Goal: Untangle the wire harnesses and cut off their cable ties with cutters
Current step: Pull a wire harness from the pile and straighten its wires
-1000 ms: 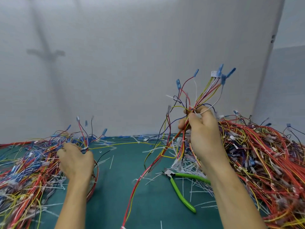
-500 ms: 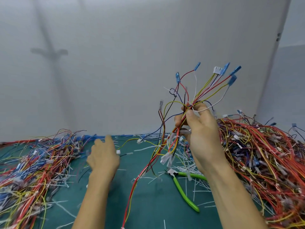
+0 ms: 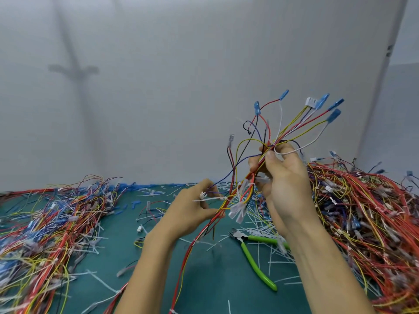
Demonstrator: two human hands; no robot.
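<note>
Teal-green work mat [image 3: 204, 279] across the whole foreground. Plain white back wall [image 3: 181, 64] rising straight from the mat's far edge. Blue band [image 3: 127, 185] along that junction, nature unclear. Faint grey cross-shaped shadow [image 3: 73, 70] upper left on the wall, long slanted streak running through it. Vertical corner seam [image 3: 383, 87] at right, greyer side panel [image 3: 405, 121] beyond. Small dark fitting [image 3: 389, 51] on the seam, too small to identify.

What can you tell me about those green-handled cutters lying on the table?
The cutters have a grey metal head and two bright green, seemingly plastic-coated handles, spread apart. They lie flat on the teal mat among cut white cable ties, head toward the upper left of the view. One handle runs behind the right forearm. The left hand and right hand grip a wire harness; neither touches the cutters.
</note>
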